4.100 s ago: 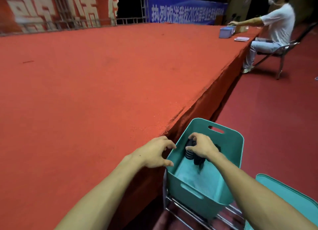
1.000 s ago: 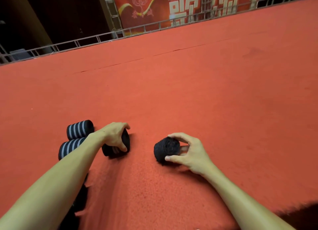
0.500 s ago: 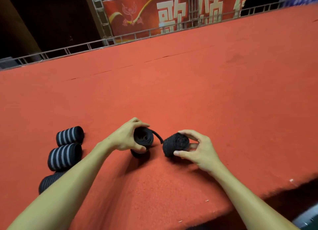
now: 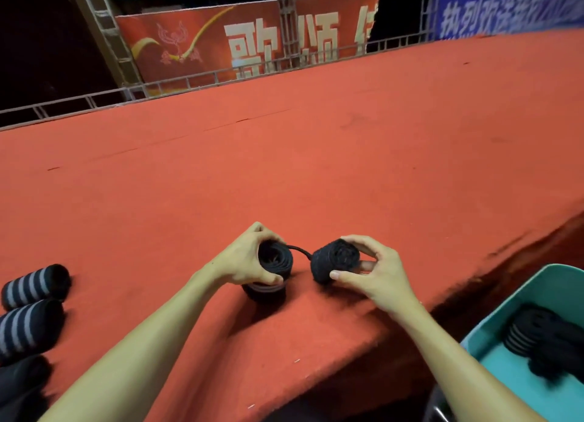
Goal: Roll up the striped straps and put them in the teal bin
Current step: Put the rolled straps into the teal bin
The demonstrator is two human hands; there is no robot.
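Partway; gripping loose coil (image 4: 275, 259) in left hand (image 4: 246, 260), pinching tight roll (image 4: 335, 260) in right hand (image 4: 379, 273); dark rolls (image 4: 537, 330) in teal bin (image 4: 550, 282) right of right hand; striped rolls (image 4: 31, 284) left of left hand not yet binned

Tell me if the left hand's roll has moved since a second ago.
Yes: the roll went right, away from the striped rolls, toward the right hand.

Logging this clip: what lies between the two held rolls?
Head view: a thin dark strip joins the roll in the left hand to the roll in the right hand.
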